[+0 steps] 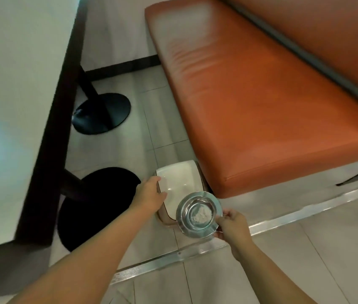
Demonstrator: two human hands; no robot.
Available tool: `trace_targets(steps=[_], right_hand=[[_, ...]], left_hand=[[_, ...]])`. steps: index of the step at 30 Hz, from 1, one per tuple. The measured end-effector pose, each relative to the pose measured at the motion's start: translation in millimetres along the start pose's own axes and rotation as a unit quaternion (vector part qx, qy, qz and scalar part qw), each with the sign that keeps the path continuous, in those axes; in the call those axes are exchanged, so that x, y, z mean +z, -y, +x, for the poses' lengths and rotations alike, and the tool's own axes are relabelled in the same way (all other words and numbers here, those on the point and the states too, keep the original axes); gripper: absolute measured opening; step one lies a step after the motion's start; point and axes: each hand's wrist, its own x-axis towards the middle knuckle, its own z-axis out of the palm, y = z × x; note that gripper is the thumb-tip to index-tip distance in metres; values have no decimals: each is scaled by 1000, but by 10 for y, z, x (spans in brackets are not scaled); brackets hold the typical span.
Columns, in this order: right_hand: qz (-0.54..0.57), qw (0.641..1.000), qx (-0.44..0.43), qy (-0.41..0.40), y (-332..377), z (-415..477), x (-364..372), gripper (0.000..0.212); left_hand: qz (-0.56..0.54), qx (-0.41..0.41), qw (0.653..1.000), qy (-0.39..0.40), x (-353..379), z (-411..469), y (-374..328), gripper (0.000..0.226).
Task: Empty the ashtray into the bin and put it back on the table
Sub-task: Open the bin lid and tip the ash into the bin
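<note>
Held level over the bin (179, 178) by the right hand (231, 226), fingers pinched shut on the near rim of the ashtray (197, 212): light, stiff, slick metal, ash loose inside, best kept gripped by that rim, while left hand (149, 194) presses, fingers spread, on the lid beyond.

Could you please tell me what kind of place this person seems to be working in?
Probably a café or restaurant seating area: a long orange padded bench faces a white table on black pedestal bases, with a small lidded bin on the tiled floor.
</note>
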Motion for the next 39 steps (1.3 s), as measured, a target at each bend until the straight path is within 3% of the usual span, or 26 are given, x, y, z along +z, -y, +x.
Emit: trace_targets(steps=[10,12,18,24,29,32,37,39], right_hand=[[0,1000,-3,-9,-316,583,273,20],[6,1000,4,-11,-352,647,328,13],[7,1000,6,7,-318,824,514,15],[16,997,64,41,-179,995,719,29],[-106,992,52,47,-184,1139,869,7],[-199,979,11,34,-199,1197,898,13],[-367,926,-84,12,-230,1257,905,29],[-442,887,-130,27,-255,1242,897,27]], left_hand=[[46,21,998,-42,354,728,7,67],[37,5,998,-41,362,797,42,73],[-110,-25,989,-95,315,933,145,76],[-205,13,970,-127,350,912,247,56],[-212,46,969,-119,348,939,323,56],[-212,60,969,-109,333,966,342,54],[-193,75,973,-106,306,972,372,52],[-191,80,973,-106,310,967,377,53]])
